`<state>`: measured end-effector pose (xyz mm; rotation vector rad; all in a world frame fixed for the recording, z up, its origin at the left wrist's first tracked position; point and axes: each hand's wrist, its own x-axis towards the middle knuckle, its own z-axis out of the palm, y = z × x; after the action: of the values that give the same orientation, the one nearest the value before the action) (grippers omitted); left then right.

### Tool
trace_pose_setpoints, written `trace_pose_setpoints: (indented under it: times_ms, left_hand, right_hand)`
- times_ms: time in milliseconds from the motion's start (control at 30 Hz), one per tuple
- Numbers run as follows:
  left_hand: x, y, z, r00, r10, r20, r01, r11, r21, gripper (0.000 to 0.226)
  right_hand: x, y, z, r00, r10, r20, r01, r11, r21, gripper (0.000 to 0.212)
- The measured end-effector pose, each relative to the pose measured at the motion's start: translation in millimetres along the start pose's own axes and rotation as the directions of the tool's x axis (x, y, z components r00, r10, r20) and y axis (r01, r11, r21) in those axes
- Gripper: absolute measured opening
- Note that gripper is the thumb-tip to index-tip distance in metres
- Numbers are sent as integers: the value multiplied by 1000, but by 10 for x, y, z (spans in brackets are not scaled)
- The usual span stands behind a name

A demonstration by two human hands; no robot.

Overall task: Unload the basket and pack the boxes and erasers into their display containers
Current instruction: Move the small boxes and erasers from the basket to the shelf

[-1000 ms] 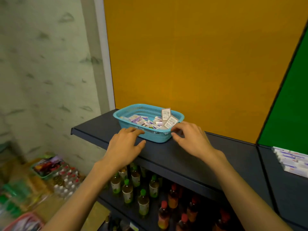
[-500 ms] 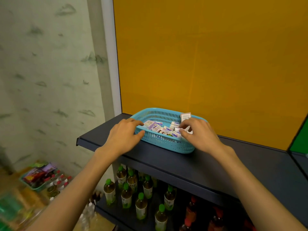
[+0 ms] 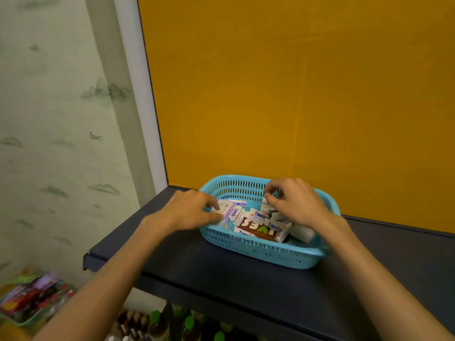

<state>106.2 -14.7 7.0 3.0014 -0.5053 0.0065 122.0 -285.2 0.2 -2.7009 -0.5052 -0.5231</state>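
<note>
both hands are in the blue basket [image 3: 258, 249] on the dark shelf [image 3: 221, 274], left hand [image 3: 189, 212] pinching a purple-and-white box [image 3: 226, 207] at its fingertips, right hand [image 3: 295, 200] curled round a small white eraser [image 3: 266, 201], loose erasers piled between the two hands

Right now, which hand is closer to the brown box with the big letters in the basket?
About equal, perhaps the right. The right hand reaches into the basket above and right of the brown box; the left hand holds a purple-and-white box at the left rim.
</note>
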Motion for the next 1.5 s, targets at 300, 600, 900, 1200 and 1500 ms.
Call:
trace_pose_setpoints:
  times_ms: [300, 600, 900, 1200, 1500]
  left_hand:
    - [499, -206, 25, 943, 154, 294, -168, 986, 21, 75]
    - [780, -143, -57, 798, 187, 574, -313, 941, 129, 54]
    - [873, -185, -74, 775, 274, 569, -425, 893, 148, 55]
    - [824, -371, 15, 931, 311, 189, -179, 843, -507, 75]
    - [676, -443, -72, 993, 52, -103, -114, 570, -813, 53]
  right_hand:
    - [154, -5, 132, 996, 69, 57, -66, 996, -53, 16]
    - [180, -65, 164, 971, 96, 220, -87, 995, -49, 9]
    - [111, -192, 269, 951, 150, 271, -140, 989, -54, 12]
    - [179, -251, 373, 879, 136, 456, -154, 988, 3, 11]
    - [192, -346, 602, 824, 168, 541, -147, 986, -82, 13]
